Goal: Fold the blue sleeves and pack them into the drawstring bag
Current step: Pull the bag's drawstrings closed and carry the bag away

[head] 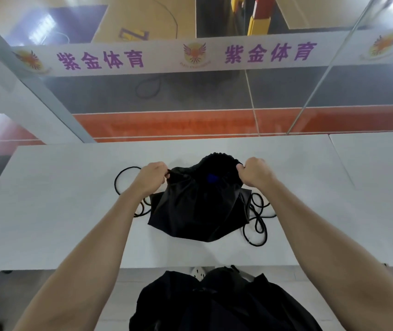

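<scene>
Both hands clamp the black drawstring bag (196, 209) at its mouth on the white table (47, 211): left hand (151, 177) left, right hand (255, 173) right. Blue sleeve (212, 178) shows inside; black cords (257, 218) trail beside.

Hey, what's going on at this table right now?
A person stands at a white table and grips the gathered mouth of a black drawstring bag, left hand on one side and right hand on the other. A patch of blue, probably the blue sleeves, shows inside the opening, so they seem to be packed already. The bag's cords lie in loose loops on the table, so the bag is not drawn shut.
</scene>
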{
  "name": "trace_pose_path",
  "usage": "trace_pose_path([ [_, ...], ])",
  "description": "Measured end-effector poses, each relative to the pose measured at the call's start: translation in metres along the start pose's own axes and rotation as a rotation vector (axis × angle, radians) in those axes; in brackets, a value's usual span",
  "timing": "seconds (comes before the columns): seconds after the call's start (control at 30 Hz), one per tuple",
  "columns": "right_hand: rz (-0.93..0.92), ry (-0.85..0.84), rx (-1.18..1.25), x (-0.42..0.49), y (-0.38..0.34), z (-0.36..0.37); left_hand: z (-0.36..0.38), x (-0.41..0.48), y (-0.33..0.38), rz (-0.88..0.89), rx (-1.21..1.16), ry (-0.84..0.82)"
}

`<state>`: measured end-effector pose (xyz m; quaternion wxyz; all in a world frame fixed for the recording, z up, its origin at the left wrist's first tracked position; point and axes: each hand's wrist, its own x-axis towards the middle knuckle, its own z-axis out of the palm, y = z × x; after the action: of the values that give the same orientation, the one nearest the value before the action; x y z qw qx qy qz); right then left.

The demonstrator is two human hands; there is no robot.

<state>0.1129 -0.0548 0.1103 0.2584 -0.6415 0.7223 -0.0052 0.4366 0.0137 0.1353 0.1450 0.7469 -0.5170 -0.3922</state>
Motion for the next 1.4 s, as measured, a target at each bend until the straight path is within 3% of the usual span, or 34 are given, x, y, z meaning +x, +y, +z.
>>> trace_pose_path([
  [0.1, -0.120, 0.097, 0.072, -0.017, -0.021, -0.027, -0.007, -0.009, 0.024, 0.093, 0.058, -0.006],
  [0.2, -0.231, 0.189, 0.324, -0.034, -0.041, -0.054, -0.017, -0.017, 0.061, 0.313, -0.041, 0.202],
  [0.3, -0.280, 0.314, 0.451, -0.042, -0.043, -0.075, -0.033, -0.012, 0.080, 0.376, -0.260, 0.361],
  [0.4, -0.040, 0.463, 0.429, -0.025, 0.028, -0.073, -0.058, 0.006, 0.035, 0.206, -0.334, 0.560],
  [0.47, 0.191, 0.496, 0.399, -0.023, 0.092, -0.059, -0.064, 0.009, -0.008, 0.056, -0.192, 0.613],
  [0.57, 0.248, 0.342, 0.409, -0.028, 0.127, -0.031, -0.040, 0.009, -0.041, -0.062, 0.092, 0.444],
  [0.63, 0.156, 0.167, 0.426, -0.028, 0.120, -0.016, -0.015, 0.009, -0.034, -0.003, 0.213, 0.302],
  [0.73, 0.044, -0.100, 0.596, -0.029, 0.087, -0.008, 0.016, 0.001, 0.012, 0.205, 0.150, 0.073],
  [0.8, 0.036, -0.137, 0.718, -0.025, 0.069, -0.004, 0.031, -0.003, 0.043, 0.245, 0.064, -0.031],
  [0.9, 0.020, -0.182, 0.831, -0.002, 0.064, 0.003, 0.047, 0.004, 0.067, 0.332, 0.229, 0.018],
  [1.07, -0.020, -0.163, 0.709, -0.018, 0.035, -0.040, 0.042, 0.006, 0.081, 0.388, 0.408, 0.136],
  [1.3, -0.073, -0.329, 0.618, -0.025, 0.008, -0.075, 0.021, -0.002, 0.127, 0.374, 0.265, 0.195],
  [1.4, -0.172, -0.139, 0.426, -0.023, 0.003, -0.074, 0.021, -0.003, 0.135, 0.392, 0.183, 0.243],
])
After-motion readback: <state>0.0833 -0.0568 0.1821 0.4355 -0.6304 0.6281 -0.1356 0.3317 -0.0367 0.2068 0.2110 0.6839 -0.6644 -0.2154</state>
